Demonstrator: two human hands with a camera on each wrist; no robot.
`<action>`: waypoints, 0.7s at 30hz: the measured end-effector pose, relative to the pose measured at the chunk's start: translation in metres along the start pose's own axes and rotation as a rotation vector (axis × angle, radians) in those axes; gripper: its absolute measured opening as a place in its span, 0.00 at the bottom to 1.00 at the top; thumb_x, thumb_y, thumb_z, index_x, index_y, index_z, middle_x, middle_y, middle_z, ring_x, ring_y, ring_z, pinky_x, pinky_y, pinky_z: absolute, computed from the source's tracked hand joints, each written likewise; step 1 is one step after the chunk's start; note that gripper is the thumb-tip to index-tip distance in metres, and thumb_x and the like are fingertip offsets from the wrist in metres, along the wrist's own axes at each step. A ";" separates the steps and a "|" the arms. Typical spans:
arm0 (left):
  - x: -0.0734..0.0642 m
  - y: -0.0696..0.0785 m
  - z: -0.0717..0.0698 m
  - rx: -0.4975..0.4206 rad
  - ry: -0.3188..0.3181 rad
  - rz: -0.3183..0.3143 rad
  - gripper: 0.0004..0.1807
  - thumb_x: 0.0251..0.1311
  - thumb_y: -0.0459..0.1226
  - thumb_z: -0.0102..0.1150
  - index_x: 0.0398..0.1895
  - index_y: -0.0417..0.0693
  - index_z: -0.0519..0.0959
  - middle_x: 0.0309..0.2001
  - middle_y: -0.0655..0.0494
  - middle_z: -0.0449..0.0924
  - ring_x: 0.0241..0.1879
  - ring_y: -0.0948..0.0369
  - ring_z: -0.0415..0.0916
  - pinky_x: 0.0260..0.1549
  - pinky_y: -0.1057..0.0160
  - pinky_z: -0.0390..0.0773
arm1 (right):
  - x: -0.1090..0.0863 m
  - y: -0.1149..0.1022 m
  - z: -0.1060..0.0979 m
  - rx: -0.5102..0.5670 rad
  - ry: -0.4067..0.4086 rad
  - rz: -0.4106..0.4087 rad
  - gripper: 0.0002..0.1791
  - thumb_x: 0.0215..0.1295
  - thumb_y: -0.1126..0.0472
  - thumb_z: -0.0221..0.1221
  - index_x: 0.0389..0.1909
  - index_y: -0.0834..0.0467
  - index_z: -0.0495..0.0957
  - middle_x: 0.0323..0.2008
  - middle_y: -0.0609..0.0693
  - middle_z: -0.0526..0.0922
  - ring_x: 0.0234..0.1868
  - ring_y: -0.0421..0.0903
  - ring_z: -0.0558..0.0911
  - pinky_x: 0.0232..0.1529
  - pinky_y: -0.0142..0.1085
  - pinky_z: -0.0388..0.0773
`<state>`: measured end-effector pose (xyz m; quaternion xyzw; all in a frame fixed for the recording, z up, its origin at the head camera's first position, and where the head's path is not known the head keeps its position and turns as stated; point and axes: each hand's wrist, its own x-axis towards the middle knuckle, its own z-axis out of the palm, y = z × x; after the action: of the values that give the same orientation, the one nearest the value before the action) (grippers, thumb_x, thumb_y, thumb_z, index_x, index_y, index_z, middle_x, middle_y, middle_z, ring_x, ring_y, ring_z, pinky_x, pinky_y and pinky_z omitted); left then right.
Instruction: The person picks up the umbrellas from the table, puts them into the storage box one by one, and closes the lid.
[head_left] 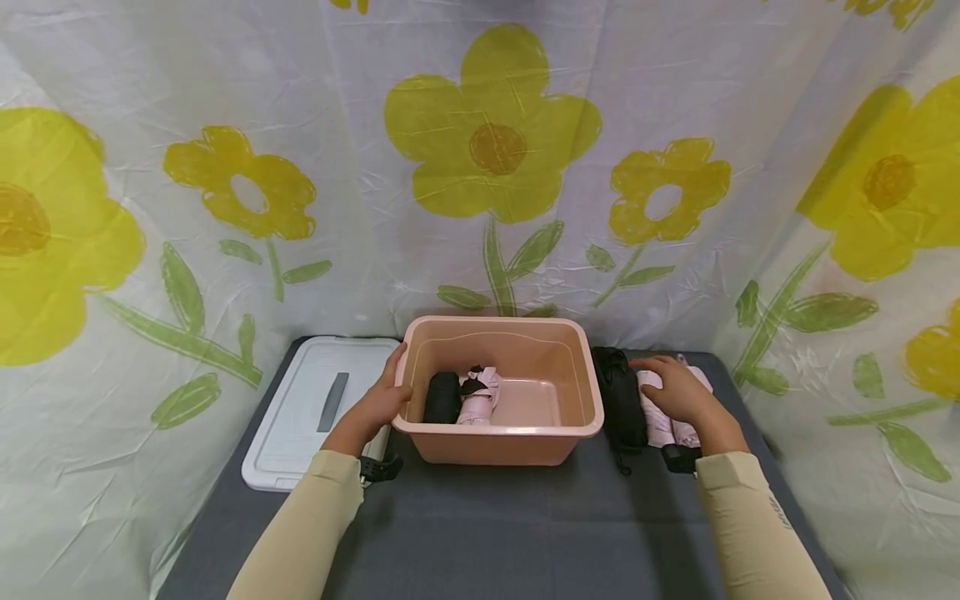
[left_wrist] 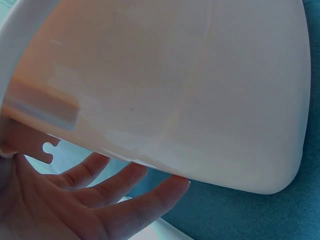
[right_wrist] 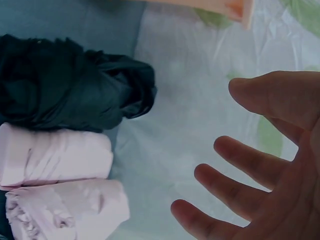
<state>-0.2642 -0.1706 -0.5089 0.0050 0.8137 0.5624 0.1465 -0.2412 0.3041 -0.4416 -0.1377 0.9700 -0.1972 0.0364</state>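
A peach plastic bin (head_left: 491, 450) stands at the middle of the table. My left hand (head_left: 378, 404) grips its left rim, thumb over the edge and fingers (left_wrist: 125, 192) along the outer wall. Inside, at the left, lie a black cylindrical bundle (head_left: 442, 398) and a pink rolled bundle (head_left: 476, 408) with a black part on top. My right hand (head_left: 678, 392) hovers over the things right of the bin, its fingers (right_wrist: 240, 185) spread and holding nothing. Below it are two pink rolled fabric bundles (right_wrist: 65, 155), beside a larger crumpled black fabric bundle (right_wrist: 65, 85).
A white lid (head_left: 292, 433) with a grey handle lies left of the bin, partly under my left forearm. Dark grey cloth covers the table (head_left: 480, 533). A flower-printed curtain (head_left: 360, 208) hangs close behind the table and along both sides.
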 end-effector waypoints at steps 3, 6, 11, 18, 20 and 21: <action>0.000 0.000 0.000 0.009 0.007 -0.006 0.48 0.59 0.29 0.41 0.77 0.71 0.34 0.75 0.39 0.42 0.62 0.42 0.62 0.45 0.57 0.72 | -0.001 0.006 0.003 -0.002 0.014 -0.001 0.23 0.66 0.65 0.53 0.62 0.65 0.71 0.62 0.70 0.70 0.63 0.71 0.65 0.60 0.64 0.62; 0.000 0.000 0.000 0.011 0.011 -0.011 0.47 0.59 0.30 0.41 0.77 0.71 0.35 0.75 0.39 0.44 0.61 0.42 0.63 0.45 0.57 0.72 | -0.002 0.013 0.006 -0.001 0.017 0.010 0.23 0.65 0.65 0.53 0.61 0.65 0.72 0.62 0.71 0.69 0.63 0.72 0.65 0.59 0.64 0.62; -0.001 0.002 -0.001 0.005 0.001 -0.021 0.47 0.60 0.29 0.41 0.77 0.69 0.34 0.75 0.38 0.43 0.61 0.41 0.63 0.45 0.58 0.73 | -0.003 0.021 0.011 0.018 0.009 0.040 0.23 0.65 0.66 0.53 0.61 0.66 0.72 0.62 0.73 0.68 0.63 0.73 0.64 0.59 0.65 0.62; -0.015 0.024 -0.004 -0.019 -0.024 -0.032 0.48 0.58 0.27 0.41 0.78 0.60 0.33 0.75 0.35 0.41 0.62 0.39 0.61 0.45 0.56 0.72 | -0.003 0.023 0.021 0.028 0.015 0.036 0.23 0.64 0.66 0.54 0.60 0.66 0.72 0.59 0.72 0.71 0.59 0.72 0.68 0.56 0.64 0.66; -0.020 0.031 -0.003 -0.016 -0.027 -0.031 0.47 0.58 0.27 0.41 0.78 0.58 0.34 0.75 0.34 0.41 0.62 0.39 0.61 0.46 0.56 0.72 | -0.001 0.023 0.024 0.028 0.031 0.020 0.23 0.62 0.68 0.54 0.59 0.66 0.73 0.58 0.71 0.73 0.59 0.71 0.69 0.56 0.63 0.66; -0.023 0.034 -0.003 -0.010 -0.028 -0.032 0.47 0.58 0.27 0.41 0.78 0.58 0.34 0.74 0.34 0.41 0.62 0.40 0.61 0.46 0.57 0.72 | -0.001 0.023 0.026 0.027 0.036 0.011 0.23 0.62 0.68 0.54 0.59 0.67 0.73 0.58 0.71 0.74 0.59 0.71 0.70 0.56 0.63 0.66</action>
<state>-0.2485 -0.1650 -0.4715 -0.0008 0.8088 0.5639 0.1669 -0.2432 0.3152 -0.4749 -0.1283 0.9685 -0.2124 0.0218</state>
